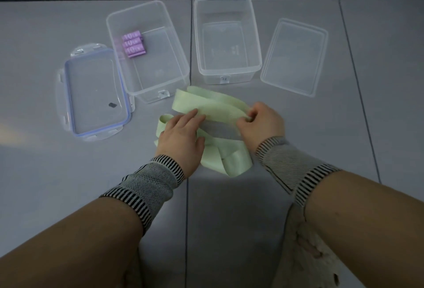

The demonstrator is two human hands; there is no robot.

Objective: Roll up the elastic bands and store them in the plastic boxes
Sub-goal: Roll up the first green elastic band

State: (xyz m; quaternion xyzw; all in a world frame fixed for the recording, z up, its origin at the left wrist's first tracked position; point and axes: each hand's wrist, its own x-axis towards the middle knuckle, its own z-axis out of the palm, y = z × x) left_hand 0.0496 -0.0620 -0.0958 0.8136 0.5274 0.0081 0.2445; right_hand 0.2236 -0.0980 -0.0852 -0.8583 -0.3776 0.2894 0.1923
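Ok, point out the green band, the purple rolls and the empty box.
green band (215, 106), head view, flat stretch between the hands
purple rolls (133, 45), head view, middle roll's printed side
empty box (229, 72), head view, near rim

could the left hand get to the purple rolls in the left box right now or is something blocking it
Probably yes. The left box has no lid on, and the purple rolls lie uncovered at its far left end. But the left hand is pressing on the green band, so it would have to let go first.
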